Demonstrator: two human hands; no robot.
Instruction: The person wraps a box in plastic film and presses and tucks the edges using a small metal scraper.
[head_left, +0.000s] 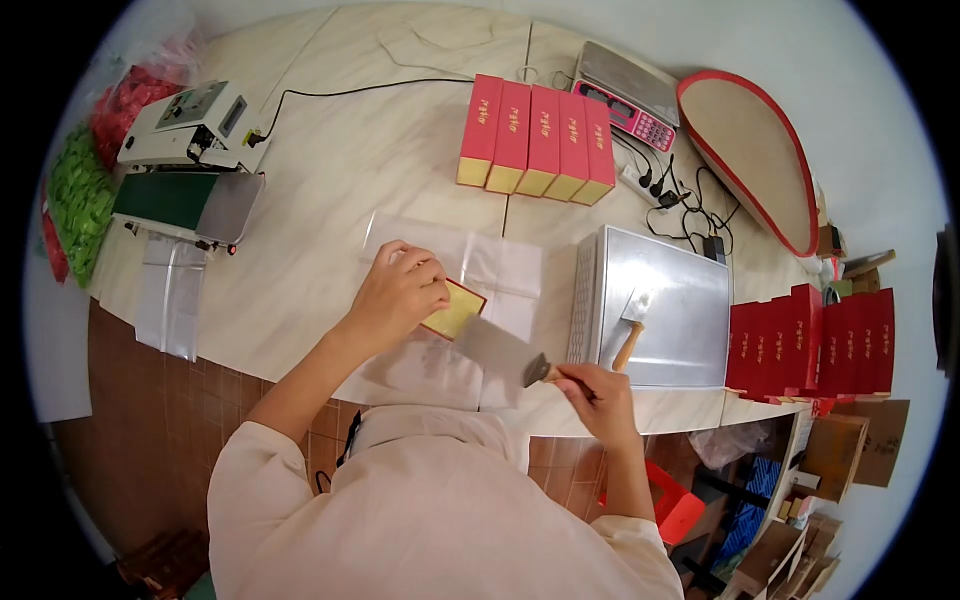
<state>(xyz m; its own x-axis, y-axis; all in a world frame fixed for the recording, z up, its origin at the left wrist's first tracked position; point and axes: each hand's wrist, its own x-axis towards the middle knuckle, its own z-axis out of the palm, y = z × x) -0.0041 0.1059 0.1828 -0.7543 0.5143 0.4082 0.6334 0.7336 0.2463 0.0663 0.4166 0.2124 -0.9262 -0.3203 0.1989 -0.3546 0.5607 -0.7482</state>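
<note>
My left hand point(400, 290) is closed round a small box point(455, 310) with a yellow face and red edges, held over clear plastic film point(510, 270) on the table. In my right hand point(598, 400) is the wooden handle of a wide flat metal scraper point(497, 348). Its blade points left, its edge at the yellow face of the box; whether it touches I cannot tell. To the right, a small scraper point(629, 335) with a wooden handle lies on a silver metal box point(680, 300).
Several red boxes point(535, 130) stand at the back, beside a pink scale point(640, 120) and tangled cables. A sealing machine point(185, 160) is at the left. More red boxes point(800, 340) and a red-rimmed tray point(750, 150) are at the right.
</note>
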